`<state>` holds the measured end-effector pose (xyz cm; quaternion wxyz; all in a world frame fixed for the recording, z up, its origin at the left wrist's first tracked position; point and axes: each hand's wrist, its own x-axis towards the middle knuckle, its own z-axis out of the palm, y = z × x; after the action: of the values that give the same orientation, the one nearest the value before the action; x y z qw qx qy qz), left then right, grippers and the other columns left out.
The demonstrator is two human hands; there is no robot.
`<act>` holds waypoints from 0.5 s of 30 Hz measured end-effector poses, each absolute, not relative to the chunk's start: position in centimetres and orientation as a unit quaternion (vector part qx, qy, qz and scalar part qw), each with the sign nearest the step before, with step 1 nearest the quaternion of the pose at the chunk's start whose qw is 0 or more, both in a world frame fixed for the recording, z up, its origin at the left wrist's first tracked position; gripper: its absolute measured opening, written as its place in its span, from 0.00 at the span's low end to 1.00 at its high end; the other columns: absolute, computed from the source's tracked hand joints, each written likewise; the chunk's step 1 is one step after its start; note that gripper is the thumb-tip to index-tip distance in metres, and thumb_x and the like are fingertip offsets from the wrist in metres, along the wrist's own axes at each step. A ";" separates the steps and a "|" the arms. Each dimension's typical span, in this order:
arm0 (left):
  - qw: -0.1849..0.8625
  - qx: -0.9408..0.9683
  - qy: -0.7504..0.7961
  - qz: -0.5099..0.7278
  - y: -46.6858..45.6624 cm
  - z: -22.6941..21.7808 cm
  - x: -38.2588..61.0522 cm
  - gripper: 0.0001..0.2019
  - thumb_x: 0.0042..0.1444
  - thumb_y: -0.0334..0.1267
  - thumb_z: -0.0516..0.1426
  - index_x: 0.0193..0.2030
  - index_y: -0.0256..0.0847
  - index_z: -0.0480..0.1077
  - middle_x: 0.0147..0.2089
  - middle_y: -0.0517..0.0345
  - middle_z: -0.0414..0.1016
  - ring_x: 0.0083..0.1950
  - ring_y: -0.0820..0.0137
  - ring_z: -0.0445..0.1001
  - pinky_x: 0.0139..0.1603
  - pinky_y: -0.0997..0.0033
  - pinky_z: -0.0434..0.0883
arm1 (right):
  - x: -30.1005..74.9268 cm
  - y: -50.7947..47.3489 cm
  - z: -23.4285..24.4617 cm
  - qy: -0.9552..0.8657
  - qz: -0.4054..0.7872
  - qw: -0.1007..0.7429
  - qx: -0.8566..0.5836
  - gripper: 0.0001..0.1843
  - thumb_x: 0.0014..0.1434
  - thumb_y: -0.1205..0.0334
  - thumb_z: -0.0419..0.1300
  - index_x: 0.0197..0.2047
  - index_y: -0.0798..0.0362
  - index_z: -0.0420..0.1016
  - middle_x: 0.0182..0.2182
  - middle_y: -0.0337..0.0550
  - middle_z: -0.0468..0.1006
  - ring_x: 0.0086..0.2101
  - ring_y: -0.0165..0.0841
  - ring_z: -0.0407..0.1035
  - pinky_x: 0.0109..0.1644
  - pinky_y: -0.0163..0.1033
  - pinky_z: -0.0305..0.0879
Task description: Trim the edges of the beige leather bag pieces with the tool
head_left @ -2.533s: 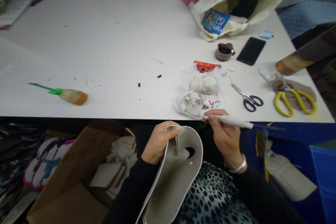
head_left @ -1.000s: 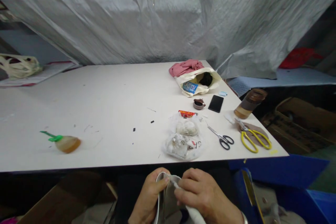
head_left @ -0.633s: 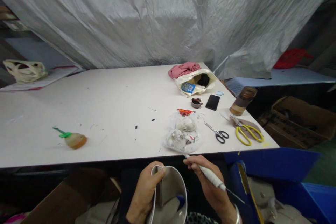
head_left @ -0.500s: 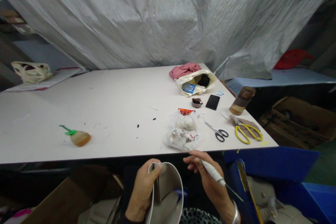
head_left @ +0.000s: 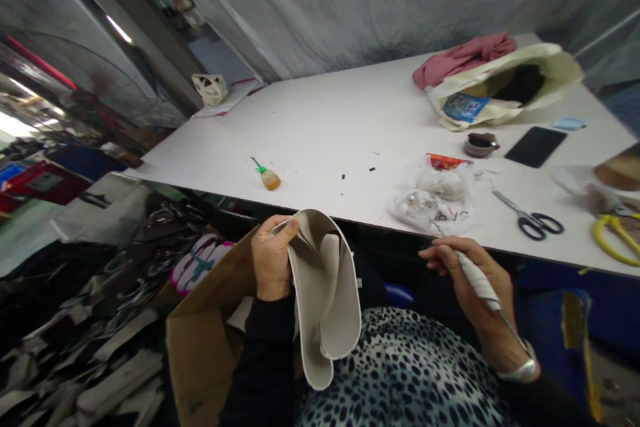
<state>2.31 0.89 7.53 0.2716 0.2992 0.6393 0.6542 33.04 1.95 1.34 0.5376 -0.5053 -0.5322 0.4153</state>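
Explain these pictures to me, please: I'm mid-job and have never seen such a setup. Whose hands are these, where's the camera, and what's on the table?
There is no machine here: these are a person's two bare hands. Every picture comes from one camera worn on that person's head, looking forward and down. The left hand grips a curled beige piece by its upper edge; its material is hard to tell. The right hand holds a tool with a white handle. On the white table lie a small bottle with a green spout, a plastic bag, scissors, a phone and an open cloth bag.
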 end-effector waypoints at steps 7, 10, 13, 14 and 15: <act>0.040 0.249 0.647 0.720 1.3 8.5 1.0 0.14 0.46 0.42 0.68 0.32 0.35 0.73 0.27 0.64 0.71 0.28 0.74 0.68 0.31 0.73 0.66 | 31.4 1.6 1.1 -0.547 0.480 0.493 -0.476 0.16 0.68 0.45 0.63 0.42 0.50 0.76 0.30 0.42 0.84 0.26 0.32 0.76 0.29 0.33 0.73; -0.041 0.247 0.649 0.718 2.0 8.6 1.3 0.10 0.50 0.37 0.66 0.34 0.34 0.72 0.30 0.60 0.73 0.31 0.71 0.70 0.35 0.70 0.68 | 30.0 1.4 0.5 -0.564 0.525 0.459 -0.443 0.17 0.69 0.44 0.61 0.47 0.50 0.75 0.34 0.44 0.84 0.28 0.34 0.78 0.30 0.35 0.73; -0.107 0.258 0.659 0.698 2.5 8.7 2.2 0.07 0.53 0.34 0.66 0.34 0.35 0.73 0.32 0.59 0.74 0.33 0.70 0.72 0.38 0.68 0.70 | 28.1 1.7 0.0 -0.594 0.523 0.441 -0.423 0.18 0.65 0.45 0.66 0.49 0.49 0.72 0.41 0.47 0.84 0.38 0.38 0.81 0.40 0.40 0.77; -0.124 0.263 0.662 0.691 2.6 8.7 2.6 0.06 0.54 0.34 0.66 0.35 0.35 0.73 0.32 0.59 0.75 0.34 0.69 0.72 0.39 0.67 0.70 | 27.4 1.8 0.0 -0.604 0.517 0.437 -0.421 0.19 0.63 0.45 0.68 0.48 0.48 0.70 0.42 0.46 0.84 0.39 0.39 0.80 0.42 0.40 0.76; -0.136 0.269 0.664 0.684 2.7 8.6 2.9 0.06 0.55 0.34 0.66 0.35 0.35 0.73 0.32 0.59 0.75 0.34 0.69 0.72 0.40 0.66 0.71 | 26.7 1.8 0.0 -0.616 0.512 0.427 -0.420 0.20 0.62 0.46 0.69 0.47 0.48 0.68 0.41 0.44 0.83 0.39 0.38 0.80 0.43 0.40 0.75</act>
<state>2.91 2.69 8.62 -0.1361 0.2692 0.6643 0.6839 26.73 1.81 0.01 0.4271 -0.4199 -0.6157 0.5120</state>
